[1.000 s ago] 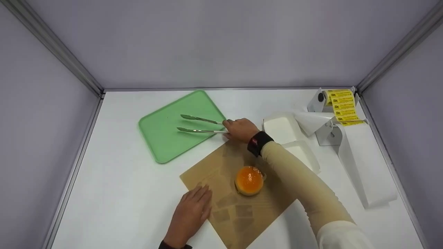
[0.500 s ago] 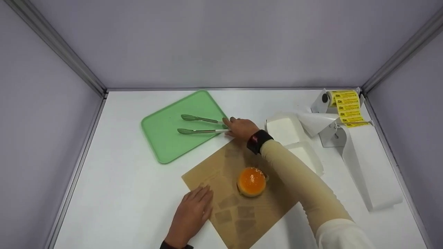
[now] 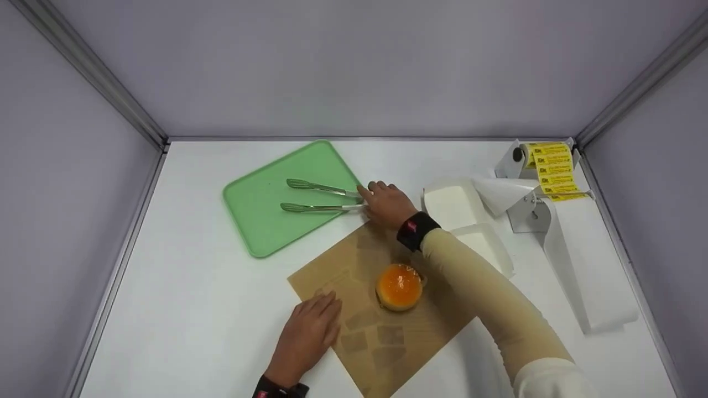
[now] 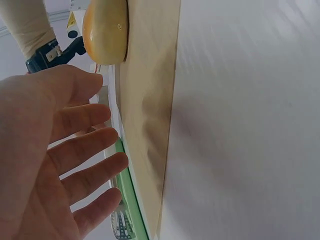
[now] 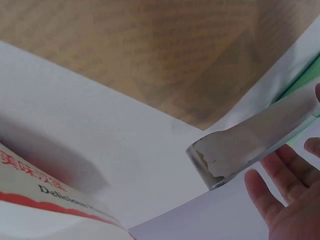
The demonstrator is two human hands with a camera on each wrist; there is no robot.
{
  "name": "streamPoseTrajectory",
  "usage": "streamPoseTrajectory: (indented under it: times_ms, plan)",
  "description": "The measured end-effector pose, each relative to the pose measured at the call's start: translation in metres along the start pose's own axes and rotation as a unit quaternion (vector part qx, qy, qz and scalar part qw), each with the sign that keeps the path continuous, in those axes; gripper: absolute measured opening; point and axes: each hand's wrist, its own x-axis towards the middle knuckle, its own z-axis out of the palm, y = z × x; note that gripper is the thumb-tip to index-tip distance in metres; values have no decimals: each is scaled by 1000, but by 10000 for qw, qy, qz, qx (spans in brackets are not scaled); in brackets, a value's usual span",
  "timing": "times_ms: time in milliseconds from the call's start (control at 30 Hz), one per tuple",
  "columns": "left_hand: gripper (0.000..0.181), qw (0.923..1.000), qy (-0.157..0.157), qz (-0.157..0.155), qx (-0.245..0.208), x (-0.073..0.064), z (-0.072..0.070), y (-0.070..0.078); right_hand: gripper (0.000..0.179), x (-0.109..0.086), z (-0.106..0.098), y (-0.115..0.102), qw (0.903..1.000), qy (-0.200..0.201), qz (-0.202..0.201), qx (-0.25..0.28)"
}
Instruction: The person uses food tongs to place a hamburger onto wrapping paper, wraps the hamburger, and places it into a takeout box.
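My left hand lies over the left edge of a brown paper sheet, its fingers extended and spread with nothing between them, as the left wrist view shows. A hamburger with a glossy orange bun sits on that sheet. Metal tongs lie with their tips over a green tray and their bent end toward me. My right hand is right at the handle end of the tongs. In the right wrist view its fingers are loosely spread beside the tongs' handle, not wrapped around it.
An unfolded white box with red print stands right of my right hand, partly hidden by the sleeve. Farther right is a dispenser with a roll of yellow labels and a long white backing strip. Grey walls surround the table.
The right hand's fingers have loosened from the tongs and the hand has risen slightly. The tongs have turned a little and lie on the tray. The left hand has barely moved.
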Motion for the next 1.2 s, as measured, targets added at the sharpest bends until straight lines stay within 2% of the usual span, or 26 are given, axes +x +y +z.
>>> streamPoseTrajectory:
  times_ms: [200,333,467,633,733,833,1000,1200]
  plan:
    - [38,9994,262,201,122,7,5,2,50,-38,-21,-13,9994,252,89,228]
    - [38,9996,209,181,55,14,4,2,47,-73,-31,-24,9973,485,161,530]
    - [38,9997,187,130,-134,20,4,3,48,-112,-40,-33,9915,398,637,1060]
    - [39,9993,261,161,-192,27,8,-1,38,-162,-43,-41,9755,538,1415,1596]
    - [40,9995,219,110,-188,33,10,-4,29,-189,-40,-45,9680,741,1646,1742]
    - [39,9995,177,50,-246,40,11,-7,22,-211,-36,-48,9645,747,1790,1793]
    - [39,9989,81,-91,-458,62,12,-9,18,-233,-28,-48,9658,727,1866,1645]
    - [42,9987,-6,-79,-494,100,20,-11,17,-242,-25,-46,9680,677,1983,1382]
